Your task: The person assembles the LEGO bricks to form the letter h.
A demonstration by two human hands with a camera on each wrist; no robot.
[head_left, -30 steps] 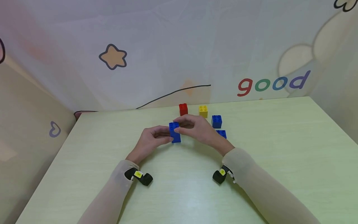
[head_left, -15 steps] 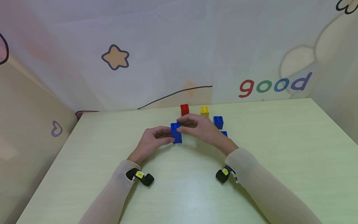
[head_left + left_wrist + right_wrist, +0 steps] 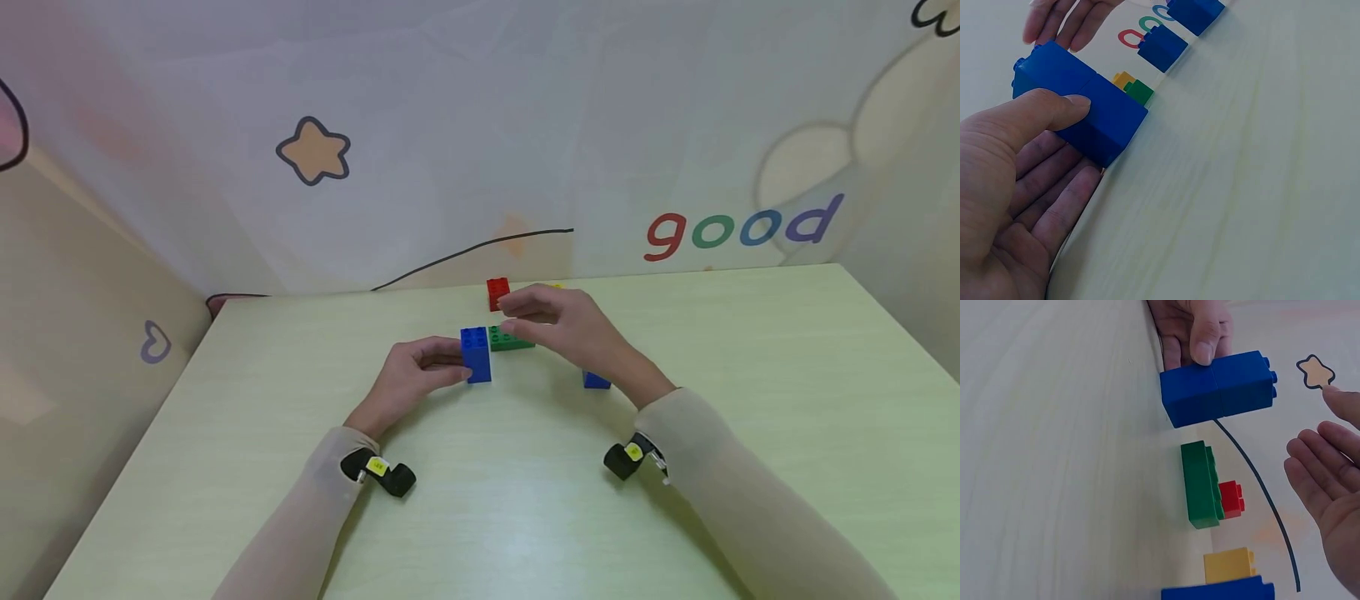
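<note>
Two blue building bricks are stacked into an upright tower on the table. My left hand pinches the tower, with its thumb on the near face in the left wrist view. My right hand hovers to the right of the tower, its fingers relaxed and holding nothing. Partly under that hand in the head view lies a long green brick. Behind it stands a red brick, near the right fingertips in this view. The right wrist view shows a gap between the right fingers and the tower.
A yellow brick stands at the back, mostly hidden by the right hand in the head view. Two more blue bricks, a farther one and a nearer one, stand to the right. A printed backdrop rises behind the table.
My right hand has let go of the blue tower and moved right and back, exposing the green brick and covering the yellow one. The left hand keeps its hold on the tower.
</note>
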